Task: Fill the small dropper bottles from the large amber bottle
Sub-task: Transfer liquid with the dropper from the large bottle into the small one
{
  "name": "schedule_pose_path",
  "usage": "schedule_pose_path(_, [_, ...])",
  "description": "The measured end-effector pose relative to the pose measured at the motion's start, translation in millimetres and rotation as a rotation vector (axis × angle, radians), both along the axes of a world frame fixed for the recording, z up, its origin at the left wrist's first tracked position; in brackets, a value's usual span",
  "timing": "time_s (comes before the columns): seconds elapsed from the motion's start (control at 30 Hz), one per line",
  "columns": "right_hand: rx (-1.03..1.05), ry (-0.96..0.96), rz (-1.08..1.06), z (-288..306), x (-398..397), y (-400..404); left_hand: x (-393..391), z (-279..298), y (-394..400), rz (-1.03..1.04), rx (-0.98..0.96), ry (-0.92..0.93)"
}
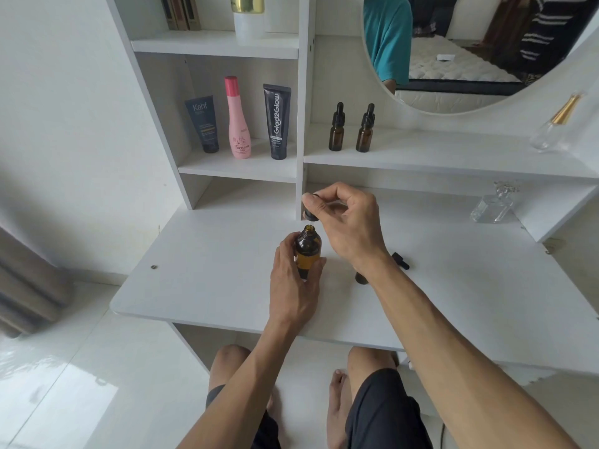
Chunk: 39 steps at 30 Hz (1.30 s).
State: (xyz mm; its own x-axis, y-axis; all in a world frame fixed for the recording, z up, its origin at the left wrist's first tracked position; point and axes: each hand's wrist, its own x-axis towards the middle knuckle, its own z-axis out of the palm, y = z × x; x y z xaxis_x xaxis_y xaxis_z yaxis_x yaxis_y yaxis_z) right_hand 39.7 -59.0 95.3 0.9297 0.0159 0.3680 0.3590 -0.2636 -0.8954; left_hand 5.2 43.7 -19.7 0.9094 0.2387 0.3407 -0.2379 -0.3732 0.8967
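Observation:
The large amber bottle (308, 246) stands upright on the white desk (201, 280), uncapped, and my left hand (293, 286) grips its lower body. My right hand (346, 222) pinches a black dropper cap (310, 216) just above the bottle's mouth; its glass tube reaches down to the opening. A small amber bottle (360, 278) stands uncapped on the desk, mostly hidden behind my right wrist. Its black dropper cap (401, 260) lies beside it. Two capped small dropper bottles (337, 132) (365, 134) stand on the shelf behind.
Two dark tubes (203, 124) (278, 123) and a pink bottle (239, 119) stand in the left shelf compartment. Clear glass perfume bottles (494, 205) (551, 129) sit at the right. A round mirror (470, 50) hangs above the shelf. My knees are under the desk's front edge.

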Motion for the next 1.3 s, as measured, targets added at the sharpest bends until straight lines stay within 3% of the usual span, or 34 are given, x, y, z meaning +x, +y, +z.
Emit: schedule_pose_path(1.3, [0.399, -0.048, -0.035, 45.6, -6.4, -18.4, -1.4, 0.5, 0.4, 0.008, 0.021, 0.028])
